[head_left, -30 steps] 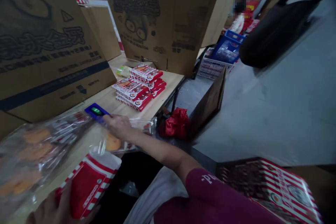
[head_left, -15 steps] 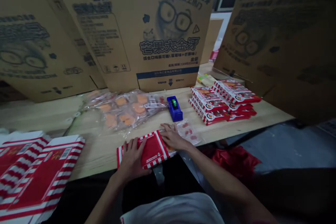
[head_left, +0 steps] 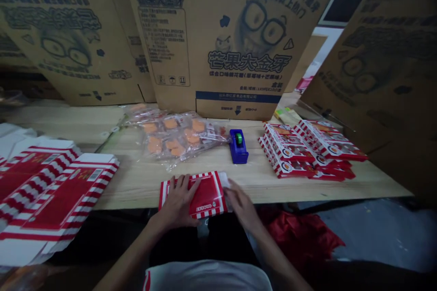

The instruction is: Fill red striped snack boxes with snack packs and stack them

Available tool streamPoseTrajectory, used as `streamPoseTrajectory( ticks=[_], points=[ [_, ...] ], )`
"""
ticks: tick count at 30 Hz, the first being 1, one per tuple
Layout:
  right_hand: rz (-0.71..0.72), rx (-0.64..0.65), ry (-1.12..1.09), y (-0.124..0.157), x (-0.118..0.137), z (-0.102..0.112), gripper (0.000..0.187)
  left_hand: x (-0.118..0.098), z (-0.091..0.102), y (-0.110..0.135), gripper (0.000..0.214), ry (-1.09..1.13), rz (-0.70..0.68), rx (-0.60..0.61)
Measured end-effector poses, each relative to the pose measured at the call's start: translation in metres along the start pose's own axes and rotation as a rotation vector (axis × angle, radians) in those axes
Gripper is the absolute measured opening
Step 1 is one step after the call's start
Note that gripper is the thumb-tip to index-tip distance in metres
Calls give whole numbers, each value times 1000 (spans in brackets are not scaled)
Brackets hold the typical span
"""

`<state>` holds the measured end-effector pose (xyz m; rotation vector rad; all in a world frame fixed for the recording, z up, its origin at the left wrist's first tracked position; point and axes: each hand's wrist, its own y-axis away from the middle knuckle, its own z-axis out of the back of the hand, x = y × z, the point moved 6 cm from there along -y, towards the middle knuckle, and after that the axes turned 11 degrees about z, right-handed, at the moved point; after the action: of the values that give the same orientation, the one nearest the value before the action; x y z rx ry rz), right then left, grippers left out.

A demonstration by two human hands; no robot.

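A red carton with striped red-and-white edges (head_left: 206, 196) lies at the table's front edge, tilted slightly. Over its left part is my left hand (head_left: 178, 200), fingers on top and thumb along the face, gripping it. My right hand (head_left: 241, 205) is at the carton's right end, fingers closed together against the white end flap (head_left: 223, 179); the fingertips are partly hidden. What the carton holds inside does not show. Just behind it stands a blue tape dispenser (head_left: 238, 147) with a green roll. Clear bags of orange sweets (head_left: 174, 138) lie behind and to the left.
Filled striped boxes (head_left: 290, 150) are stacked at the right. Flat, unfilled cartons (head_left: 70, 191) are piled at the left, overhanging the front edge. Tall cardboard cases (head_left: 218, 41) wall off the back, and another case (head_left: 378, 77) stands at the right. Red plastic (head_left: 303, 236) lies below the table.
The packet of red sweets on the table and the orange piece at my right hand are out of sight. My right hand has drawn back to the carton's end, where a white flap shows. The view shifted.
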<state>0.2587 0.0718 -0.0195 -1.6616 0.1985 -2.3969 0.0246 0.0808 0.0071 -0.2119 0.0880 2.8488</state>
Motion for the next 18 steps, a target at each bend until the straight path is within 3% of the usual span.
streamPoseTrajectory(
  ticks=[2,5,7,9,12,15,18],
  points=[
    [37,21,-122,2,17,-25,48,-4,7,2,114,23,59,-53],
    [54,-341,-101,8,28,-18,49,-8,25,12,113,86,264,-205],
    [26,-458,-204,13,30,-14,48,-13,32,24,123,165,382,-287],
    [-39,-421,-380,15,29,-19,44,-20,32,35,129,301,419,-306],
    [-128,-340,-538,15,30,-24,39,-23,18,45,99,651,367,-242],
    [-177,-220,-607,15,27,-26,44,-16,0,47,70,1048,293,-165],
    [-183,-159,-571,20,18,-22,50,-12,-14,45,72,1406,244,-39]
  ],
)
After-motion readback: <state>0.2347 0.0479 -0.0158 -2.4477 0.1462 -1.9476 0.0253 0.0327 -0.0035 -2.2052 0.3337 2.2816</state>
